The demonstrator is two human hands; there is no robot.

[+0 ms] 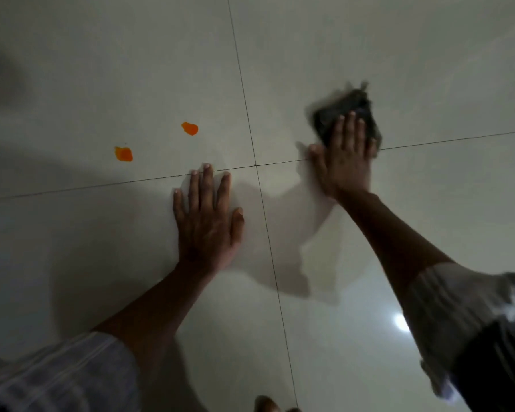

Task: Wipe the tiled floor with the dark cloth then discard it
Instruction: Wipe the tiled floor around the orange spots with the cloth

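- Two bare hands are in view over a pale, glossy tiled floor (101,69); dark grout lines cross just beyond the left hand's fingertips.
- Left hand (207,215): laid flat, palm down, fingers spread and extended. It holds nothing. Its middle fingertip reaches the horizontal grout line, to the left of the crossing.
- Right hand (344,157): flat, palm down, fingers straight and pressed onto the near part of the dark cloth (344,113). The fingers are not curled around it; the hold is by pressure from above only.
- Dark cloth: bunched, lying on the floor on the far right tile, just beyond the horizontal grout line. Its far edge is blurred, so its outline cannot be read exactly.
- Two orange spots sit on the far left tile: one (189,128) nearer the vertical grout line, the other (123,154) further left. Both lie well apart from the cloth, with the vertical grout line between.
- Both forearms are bare below light striped sleeves (57,379).
- A bright light reflection (400,322) shows on the near right tile beside the right forearm.
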